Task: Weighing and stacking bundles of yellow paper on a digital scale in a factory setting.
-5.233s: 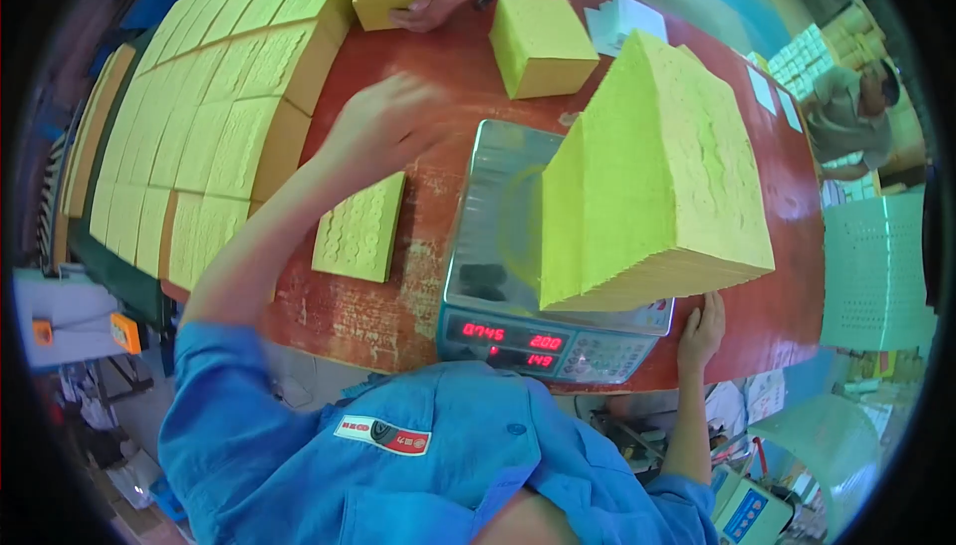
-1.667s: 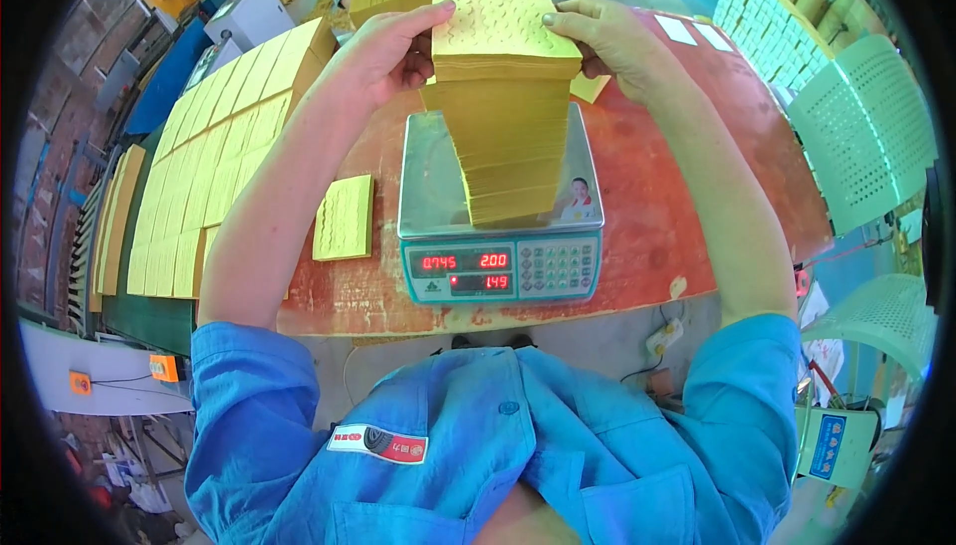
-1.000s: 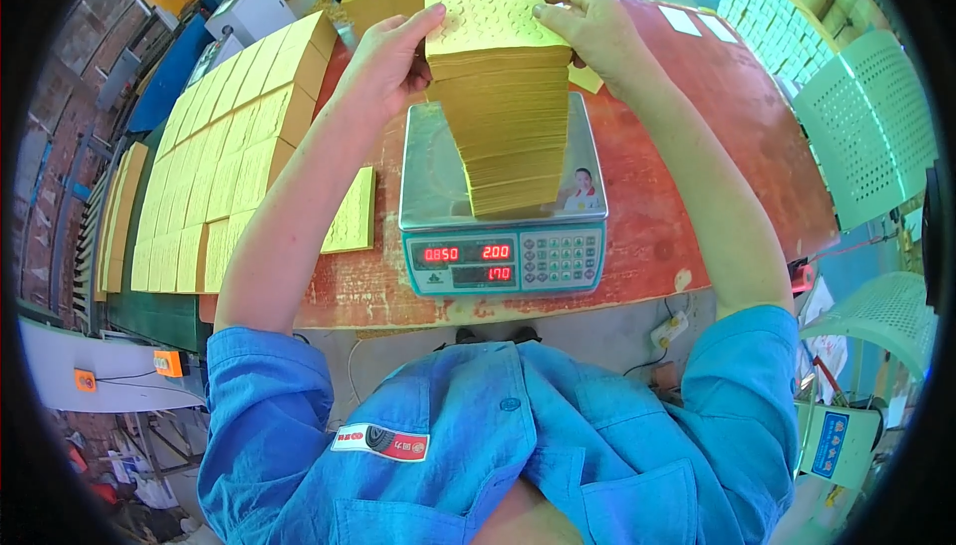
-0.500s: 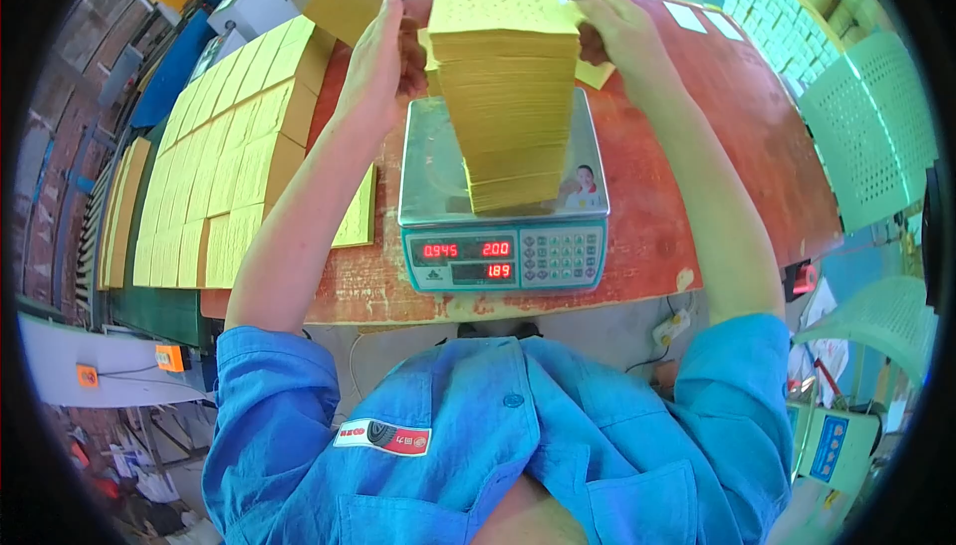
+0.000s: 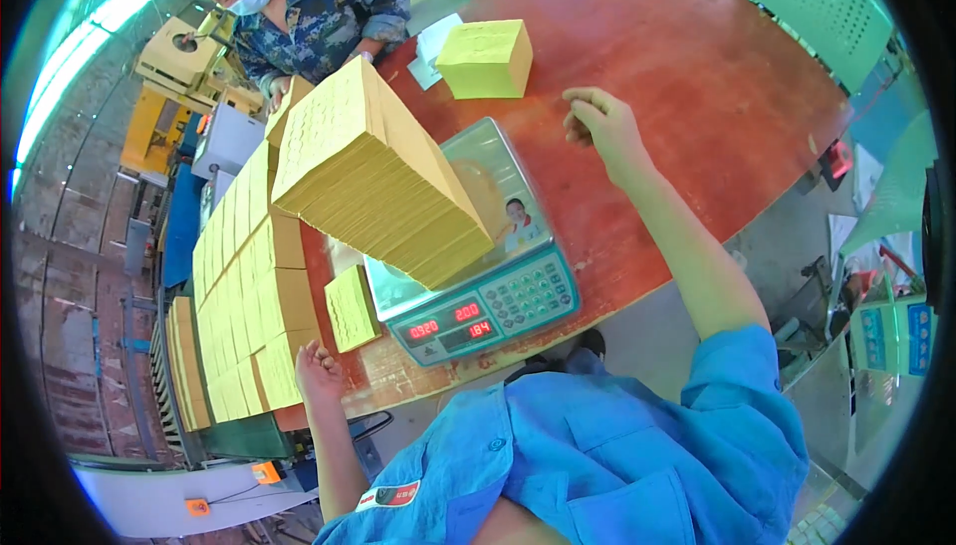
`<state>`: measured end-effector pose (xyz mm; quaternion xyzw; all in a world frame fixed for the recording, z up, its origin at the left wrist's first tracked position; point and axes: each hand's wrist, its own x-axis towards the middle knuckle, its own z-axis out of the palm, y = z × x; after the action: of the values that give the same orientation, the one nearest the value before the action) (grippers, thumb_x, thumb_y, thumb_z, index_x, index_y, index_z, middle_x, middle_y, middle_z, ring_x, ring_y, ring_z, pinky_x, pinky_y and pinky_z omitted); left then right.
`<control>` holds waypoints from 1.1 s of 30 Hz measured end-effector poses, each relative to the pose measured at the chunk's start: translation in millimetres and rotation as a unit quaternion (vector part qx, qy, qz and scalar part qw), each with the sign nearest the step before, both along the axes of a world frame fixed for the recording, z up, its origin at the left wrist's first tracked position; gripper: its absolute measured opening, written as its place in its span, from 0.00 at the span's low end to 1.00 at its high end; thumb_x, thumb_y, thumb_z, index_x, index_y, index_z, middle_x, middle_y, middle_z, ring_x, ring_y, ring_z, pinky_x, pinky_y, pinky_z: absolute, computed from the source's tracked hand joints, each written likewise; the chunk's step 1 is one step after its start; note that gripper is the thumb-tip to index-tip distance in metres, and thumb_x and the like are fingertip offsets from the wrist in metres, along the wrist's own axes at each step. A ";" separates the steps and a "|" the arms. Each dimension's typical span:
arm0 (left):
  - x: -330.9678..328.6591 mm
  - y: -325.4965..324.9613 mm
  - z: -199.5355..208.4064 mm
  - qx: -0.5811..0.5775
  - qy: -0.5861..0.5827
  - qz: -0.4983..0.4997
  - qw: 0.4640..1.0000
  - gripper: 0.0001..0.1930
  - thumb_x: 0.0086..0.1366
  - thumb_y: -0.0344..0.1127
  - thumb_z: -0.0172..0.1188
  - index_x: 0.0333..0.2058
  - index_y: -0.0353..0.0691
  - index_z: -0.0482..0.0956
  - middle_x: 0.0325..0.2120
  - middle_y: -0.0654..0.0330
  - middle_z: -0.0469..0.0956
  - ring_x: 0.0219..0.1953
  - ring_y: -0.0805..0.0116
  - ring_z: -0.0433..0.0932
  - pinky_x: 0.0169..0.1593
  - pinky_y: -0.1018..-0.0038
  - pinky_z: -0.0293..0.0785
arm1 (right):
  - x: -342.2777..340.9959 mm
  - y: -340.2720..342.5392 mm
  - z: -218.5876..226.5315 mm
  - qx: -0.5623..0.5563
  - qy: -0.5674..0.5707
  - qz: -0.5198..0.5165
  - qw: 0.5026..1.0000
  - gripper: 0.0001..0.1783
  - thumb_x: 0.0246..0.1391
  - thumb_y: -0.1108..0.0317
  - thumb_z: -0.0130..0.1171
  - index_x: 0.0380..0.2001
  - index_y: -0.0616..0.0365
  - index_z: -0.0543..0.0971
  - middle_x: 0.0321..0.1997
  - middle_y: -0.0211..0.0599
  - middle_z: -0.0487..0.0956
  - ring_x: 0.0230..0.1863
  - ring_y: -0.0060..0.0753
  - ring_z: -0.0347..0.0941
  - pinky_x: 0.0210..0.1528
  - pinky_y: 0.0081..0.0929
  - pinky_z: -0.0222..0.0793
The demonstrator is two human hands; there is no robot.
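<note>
"From far off, what can't you see?"

"Much of the scale (image 5: 483,318) — the tall yellow stack (image 5: 383,182) on it is in the way."

"Holding anything?"

"Nothing I can see. My left hand (image 5: 319,374) curls loosely near the small stack (image 5: 352,308). My right hand (image 5: 600,129) is half open. The tall yellow stack stands between them — before, both were up by its top."

The tall stack (image 5: 383,177) is yellow, its sides finely striped by sheet edges, its top patterned with wavy rows. The scale (image 5: 503,306) pairs a teal casing with a silver pan and glowing red digits. The surface (image 5: 677,97) is reddish brown, scuffed paler nearer the wearer. The wearer's shirt (image 5: 597,436) is blue; the co-worker's jacket (image 5: 334,7) has camouflage, seemingly in dark blues and greys.
</note>
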<state>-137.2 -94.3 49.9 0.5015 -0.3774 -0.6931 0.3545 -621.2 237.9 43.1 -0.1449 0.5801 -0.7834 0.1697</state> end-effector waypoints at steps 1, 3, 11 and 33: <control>6.6 6.6 2.2 0.002 -0.026 0.027 0.999 0.17 0.70 0.49 0.48 0.41 0.41 0.74 0.22 0.68 0.71 0.18 0.78 0.64 0.20 0.81 0.61 | 3.5 -0.8 -10.6 -0.007 -0.022 0.018 1.000 0.15 0.59 0.69 0.50 0.47 0.63 0.76 0.28 0.33 0.78 0.25 0.22 0.73 0.28 0.21 0.69; 8.0 4.3 5.2 -0.025 -0.024 0.033 0.999 0.16 0.70 0.48 0.49 0.41 0.41 0.74 0.23 0.67 0.71 0.19 0.77 0.65 0.22 0.80 0.62 | 6.1 -1.3 -22.8 -0.019 -0.045 0.026 0.998 0.14 0.59 0.69 0.50 0.46 0.62 0.76 0.28 0.33 0.78 0.25 0.22 0.73 0.28 0.20 0.69; -20.2 31.5 -20.5 -0.057 0.060 0.016 0.996 0.15 0.71 0.44 0.48 0.39 0.38 0.75 0.25 0.65 0.74 0.24 0.75 0.69 0.27 0.82 0.66 | 6.5 22.0 -55.0 0.048 -0.034 0.023 0.998 0.13 0.62 0.68 0.51 0.47 0.61 0.77 0.30 0.32 0.79 0.28 0.22 0.75 0.29 0.19 0.69; 21.0 6.5 -23.1 -0.052 0.086 0.064 0.993 0.11 0.70 0.37 0.49 0.39 0.35 0.75 0.25 0.63 0.73 0.23 0.76 0.70 0.26 0.82 0.67 | 54.4 18.0 -33.2 0.117 -0.015 -0.016 0.993 0.14 0.63 0.69 0.50 0.48 0.63 0.77 0.31 0.32 0.78 0.30 0.24 0.74 0.34 0.21 0.70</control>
<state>-116.2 -87.8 26.9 0.4438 -0.3483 -0.6891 0.4549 -566.8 255.8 10.0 -0.1029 0.6674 -0.7147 0.1821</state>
